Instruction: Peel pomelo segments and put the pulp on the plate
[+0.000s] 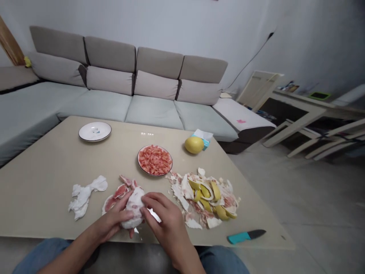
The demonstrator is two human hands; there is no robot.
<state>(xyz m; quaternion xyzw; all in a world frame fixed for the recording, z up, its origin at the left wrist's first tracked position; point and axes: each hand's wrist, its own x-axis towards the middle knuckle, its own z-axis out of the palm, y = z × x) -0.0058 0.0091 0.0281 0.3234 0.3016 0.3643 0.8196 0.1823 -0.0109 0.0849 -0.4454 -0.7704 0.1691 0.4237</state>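
My left hand [115, 220] is wrapped round a peeled pomelo [134, 209], its surface mostly white pith with pinkish patches. From the right, my right hand [159, 213] pinches at the pith on the fruit's upper side, fingertips touching it. Whether a loose bit of pith is between those fingers is too small to tell. Behind the fruit and partly hidden by my left hand lie pomelo segments [121, 191] with pink flesh. Beyond them stands a plate of pink pomelo pulp pieces [155, 160]. A heap of yellow and white peel [205, 196] spreads to the right.
A teal-handled knife [246, 236] lies near the table's front right edge. Crumpled white tissue [85, 196] is at left. Farther back are a white plate [95, 131], a whole yellow pomelo [194, 145] and a tissue pack [203, 137]. A sofa [154, 110] borders the table [45, 182].
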